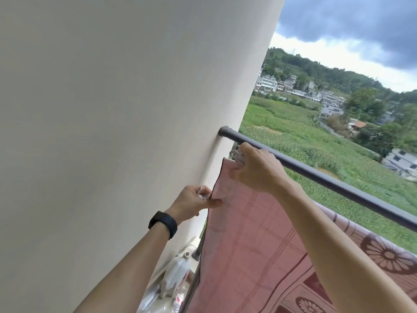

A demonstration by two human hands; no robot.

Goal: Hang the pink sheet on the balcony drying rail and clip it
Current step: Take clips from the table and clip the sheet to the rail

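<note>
A: Your right hand [255,168] is up at the drying rail [316,175], close to where the rail meets the wall [112,109]. Its fingers are curled round a pale clip [235,153] and the top corner of the pink sheet [248,233].

B: That corner sits just under the rail. I can't tell whether the clip has bitten onto the rail, because your fingers cover its mouth.

A: Your left hand [194,202] is lower, beside the wall. You're pinching the sheet's side edge under your thumb, and a second clip [203,194], small and whitish, is tucked in your curled fingers.

B: There's a black wristband [163,224] on that wrist. From your two grips the sheet hangs down and spreads to your right, with its checked lines showing.

A: Further right, a darker cloth with flower wheels [383,254] lies against the sheet's far side. I can't tell whether it is the same sheet.

B: Down past your left forearm, some clear plastic bags [173,276] sit on the balcony floor by the wall.
</note>
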